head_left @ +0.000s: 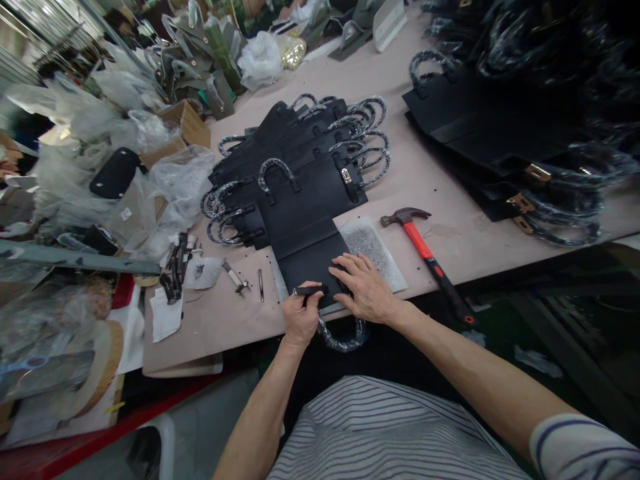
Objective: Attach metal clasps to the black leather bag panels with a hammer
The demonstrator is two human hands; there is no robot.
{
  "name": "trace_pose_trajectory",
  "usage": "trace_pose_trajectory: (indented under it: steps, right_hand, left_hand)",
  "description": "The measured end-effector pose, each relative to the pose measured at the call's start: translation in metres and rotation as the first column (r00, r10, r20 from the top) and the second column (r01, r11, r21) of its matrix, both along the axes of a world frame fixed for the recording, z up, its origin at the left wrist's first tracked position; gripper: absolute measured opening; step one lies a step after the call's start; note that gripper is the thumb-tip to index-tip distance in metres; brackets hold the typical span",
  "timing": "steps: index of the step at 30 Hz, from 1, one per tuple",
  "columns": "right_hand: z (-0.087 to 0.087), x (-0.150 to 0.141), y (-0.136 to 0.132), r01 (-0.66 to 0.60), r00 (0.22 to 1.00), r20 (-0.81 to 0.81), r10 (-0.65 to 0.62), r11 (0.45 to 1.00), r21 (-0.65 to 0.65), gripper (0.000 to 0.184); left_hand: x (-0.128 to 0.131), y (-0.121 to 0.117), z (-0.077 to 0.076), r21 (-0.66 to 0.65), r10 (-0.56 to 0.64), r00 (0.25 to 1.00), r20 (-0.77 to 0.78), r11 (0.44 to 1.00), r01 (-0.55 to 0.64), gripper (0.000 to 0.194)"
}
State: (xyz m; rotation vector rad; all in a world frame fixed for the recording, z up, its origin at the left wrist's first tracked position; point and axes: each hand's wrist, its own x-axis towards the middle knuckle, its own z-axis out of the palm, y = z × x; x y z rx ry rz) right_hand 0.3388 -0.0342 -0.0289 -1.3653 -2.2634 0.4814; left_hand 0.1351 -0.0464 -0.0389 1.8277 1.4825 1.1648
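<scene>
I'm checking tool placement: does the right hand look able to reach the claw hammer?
Probably yes: nothing upright stands between the right hand and the claw hammer lying nearby.

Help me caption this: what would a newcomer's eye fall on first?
The red-and-black claw hammer likely stands out first, lying on the pale pinkish table right of the bare right hand. Next comes the heap of flat black panels with plastic-wrapped loop handles, beyond that hand.
</scene>
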Motion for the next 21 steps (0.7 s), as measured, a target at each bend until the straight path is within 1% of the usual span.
trace_pose_trajectory:
  steps: [5,10,14,18,21]
  right_hand:
    - [0.001,0.0,0.0,0.002,1.0,0.0,-0.002,1.0,-0.008,0.058]
    - [0.0,0.0,0.0,0.005,1.0,-0.008,-0.006,1.0,-0.018,0.058]
    - [0.0,0.0,-0.001,0.008,1.0,-0.011,-0.008,1.0,-0.007,0.056]
    - [-0.001,0.001,-0.001,-0.003,1.0,-0.023,0.003,1.0,0.003,0.056]
    - [-0.002,0.001,-0.001,-0.005,1.0,-0.031,0.005,1.0,0.0,0.055]
  left_hand:
    - [0.002,0.0,0.0,0.053,-0.002,0.999,-0.039,0.999,0.004,0.011]
    - [0.007,0.003,0.003,0.121,-0.055,0.993,-0.103,0.99,0.067,0.011]
    - [0.013,0.006,0.005,0.092,-0.098,0.983,-0.155,0.989,0.113,0.012]
    - [0.015,0.007,0.006,0.072,-0.061,0.989,-0.138,0.995,0.072,0.011]
    - [0.013,0.006,0.005,0.074,-0.06,0.989,-0.138,0.995,0.071,0.011]
